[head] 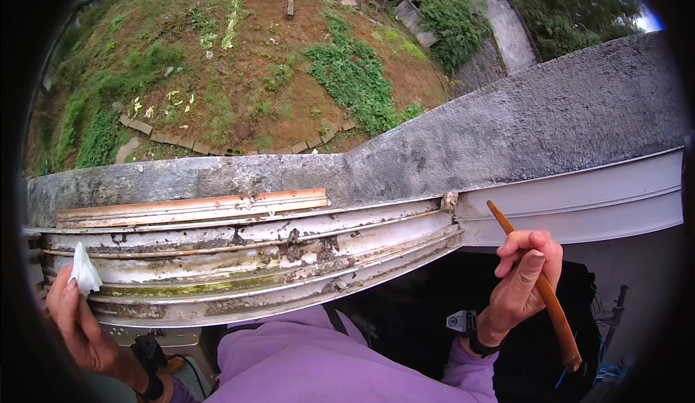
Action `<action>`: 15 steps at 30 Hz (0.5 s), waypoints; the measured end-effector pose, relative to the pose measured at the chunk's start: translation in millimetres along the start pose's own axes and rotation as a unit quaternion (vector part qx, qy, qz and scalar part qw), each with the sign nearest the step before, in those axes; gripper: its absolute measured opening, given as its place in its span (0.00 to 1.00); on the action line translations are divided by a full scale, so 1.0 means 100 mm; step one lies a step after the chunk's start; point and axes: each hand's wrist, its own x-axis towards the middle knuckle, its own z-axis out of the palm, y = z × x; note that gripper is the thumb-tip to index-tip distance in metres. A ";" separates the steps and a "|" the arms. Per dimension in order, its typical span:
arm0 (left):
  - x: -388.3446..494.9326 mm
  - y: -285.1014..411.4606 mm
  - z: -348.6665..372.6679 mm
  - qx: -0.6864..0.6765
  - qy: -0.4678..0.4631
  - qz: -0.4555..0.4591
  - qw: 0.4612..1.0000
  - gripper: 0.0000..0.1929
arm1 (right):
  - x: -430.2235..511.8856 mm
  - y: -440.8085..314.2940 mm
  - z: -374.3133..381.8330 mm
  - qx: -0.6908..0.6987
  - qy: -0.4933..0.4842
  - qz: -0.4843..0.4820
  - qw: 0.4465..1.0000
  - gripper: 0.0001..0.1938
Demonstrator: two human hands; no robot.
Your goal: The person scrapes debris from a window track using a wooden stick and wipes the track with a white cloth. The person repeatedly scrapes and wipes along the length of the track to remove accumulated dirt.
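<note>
My left hand point(77, 316) pinches a crumpled white tissue point(84, 270) at the left end of a dirty window-frame track point(217, 270). Dark grime, dirt clumps and green moss lie along the grooves of the track. My right hand point(522, 281) grips a curved brown wooden stick point(554, 305), its thin tip pointing up over the cleaner grey-white frame section point(570, 199) at the right. A clump of dirt point(449, 202) sits at the joint between the two frame sections. Each wrist wears a dark strap.
An orange-brown stained strip point(190, 207) lies on the rough concrete ledge point(407, 159) beyond the track. Far below is a garden plot point(244, 77) edged with blocks. Under the frame at right are a dark area and blue cords point(609, 369); a beige case point(182, 340) stands at lower left.
</note>
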 end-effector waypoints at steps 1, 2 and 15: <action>0.00 0.00 0.01 0.013 -0.001 0.001 1.000 0.13 | -0.02 -0.01 -0.02 0.072 0.009 -0.026 0.997 0.14; 0.01 0.00 0.01 0.017 -0.001 0.001 1.000 0.13 | -0.04 -0.01 -0.03 0.090 -0.035 -0.014 0.995 0.16; -0.05 -0.04 0.00 0.012 0.012 -0.014 1.000 0.14 | -0.06 0.30 0.13 -0.098 -0.080 0.034 0.991 0.08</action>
